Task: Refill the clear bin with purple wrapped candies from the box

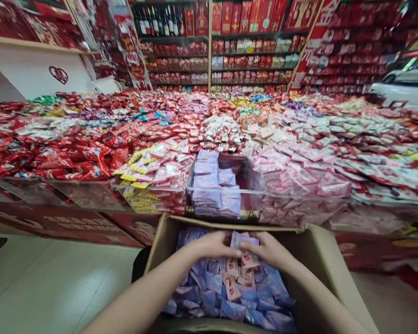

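Observation:
Both my hands reach into an open cardboard box (325, 260) that holds many purple-blue packets (214, 283) and several pink ones (231, 286). My right hand (268, 249) has its fingers closed on a light purple packet (236, 240) near the box's far side. From the left, my left hand (218, 245) comes up to the same packet; its fingers are bent, and what they hold, if anything, is hidden. Just beyond the box, a clear bin (252, 191) contains stacked light purple packets (207, 181) on its left side and part of its middle.
Bins heaped with pink packets (292, 171), yellow-and-red packets (156, 162) and red packets (87, 157) flank the clear bin. Shelves with bottles and red boxes (254, 18) stand at the back. Tiled floor (55, 278) shows at the lower left.

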Tool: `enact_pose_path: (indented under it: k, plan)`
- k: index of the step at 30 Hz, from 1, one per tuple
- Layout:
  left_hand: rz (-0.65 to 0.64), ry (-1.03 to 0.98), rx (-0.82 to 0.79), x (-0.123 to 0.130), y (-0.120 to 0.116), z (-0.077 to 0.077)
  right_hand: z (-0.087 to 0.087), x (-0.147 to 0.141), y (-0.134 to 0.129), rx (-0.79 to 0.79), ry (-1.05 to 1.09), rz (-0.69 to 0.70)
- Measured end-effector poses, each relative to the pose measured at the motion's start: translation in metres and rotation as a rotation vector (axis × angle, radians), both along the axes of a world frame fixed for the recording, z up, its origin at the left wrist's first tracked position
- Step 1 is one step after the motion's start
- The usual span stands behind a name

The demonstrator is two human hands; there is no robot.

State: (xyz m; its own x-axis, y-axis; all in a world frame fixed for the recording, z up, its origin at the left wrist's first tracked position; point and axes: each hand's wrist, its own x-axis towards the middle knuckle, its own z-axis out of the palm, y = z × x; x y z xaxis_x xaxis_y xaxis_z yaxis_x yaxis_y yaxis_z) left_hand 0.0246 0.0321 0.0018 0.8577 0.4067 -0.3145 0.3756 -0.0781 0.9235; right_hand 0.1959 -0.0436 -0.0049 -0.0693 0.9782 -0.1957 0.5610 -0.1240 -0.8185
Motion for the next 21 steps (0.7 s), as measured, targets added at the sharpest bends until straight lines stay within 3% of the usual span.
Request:
enact_pose_path:
  k: [5, 8, 11, 15, 18, 21]
  plan:
    - [0.104, -0.17, -0.238, 0.01, -0.016, 0.01, 0.019, -0.009, -0.02, -0.02, 0.357, -0.234]
    - [0.18, -0.247, -0.325, 0.011, -0.025, 0.018, 0.03, -0.021, -0.028, -0.028, 0.592, -0.326]
    - [0.242, -0.319, -0.513, 0.006, -0.029, 0.027, 0.037, -0.024, -0.035, -0.023, 0.74, -0.401]
    - [0.424, -0.378, -0.585, -0.009, -0.027, 0.04, 0.026, -0.015, -0.043, -0.007, 0.677, -0.503]
    - [0.521, -0.428, -0.668, -0.019, -0.024, 0.048, 0.009, -0.014, -0.045, -0.132, 0.496, -0.369]
    - [0.583, -0.482, -0.755, -0.02, -0.022, 0.049, 0.004, -0.023, -0.038, -0.08, 0.355, -0.245]
